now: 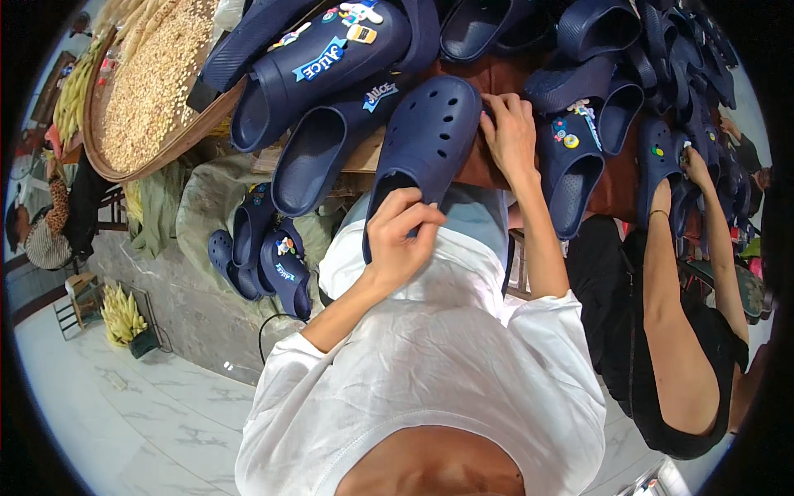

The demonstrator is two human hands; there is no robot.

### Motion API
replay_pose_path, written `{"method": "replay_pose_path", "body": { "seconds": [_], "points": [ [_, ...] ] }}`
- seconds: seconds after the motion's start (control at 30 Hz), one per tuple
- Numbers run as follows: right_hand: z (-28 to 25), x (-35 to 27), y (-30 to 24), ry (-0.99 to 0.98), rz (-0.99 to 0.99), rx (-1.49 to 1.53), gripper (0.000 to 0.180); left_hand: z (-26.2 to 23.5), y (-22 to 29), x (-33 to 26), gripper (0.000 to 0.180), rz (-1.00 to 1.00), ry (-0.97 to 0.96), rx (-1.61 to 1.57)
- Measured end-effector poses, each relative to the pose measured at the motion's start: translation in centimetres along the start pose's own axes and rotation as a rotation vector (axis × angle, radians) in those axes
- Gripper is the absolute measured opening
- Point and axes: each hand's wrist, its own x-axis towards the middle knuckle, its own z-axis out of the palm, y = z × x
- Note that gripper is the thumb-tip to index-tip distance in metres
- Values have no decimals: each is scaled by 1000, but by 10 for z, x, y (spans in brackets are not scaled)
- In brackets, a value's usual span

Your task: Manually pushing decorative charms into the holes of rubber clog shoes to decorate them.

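Observation:
A plain navy clog (426,132) with holes across its toe lies in front of me, its toe pointing away. My left hand (404,234) is closed at the clog's opening, fingers curled over the edge of its upper. Beside the toe, my right hand (510,136) reaches over the brown cloth (488,169) with bent fingers, the thumb close to the clog's side. Its fingertips are partly hidden, so what they pinch cannot be made out. Left of this clog lie navy clogs with colourful charms (318,62); another decorated clog (572,169) sits to the right.
A round woven tray (124,169) of pale kernels stands at the far left. Below it, several decorated clogs (285,264) rest on a grey-green covering. At the right, a person in black (691,364) handles clogs (657,161). More clogs are piled at the back right.

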Motion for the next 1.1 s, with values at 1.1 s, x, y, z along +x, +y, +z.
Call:
{"method": "replay_pose_path", "body": {
  "seconds": [1.1],
  "points": [
    [-28,28,-24,-267,265,727,16,41,-40,53,29,-894,166,-1066]
  ]
}}
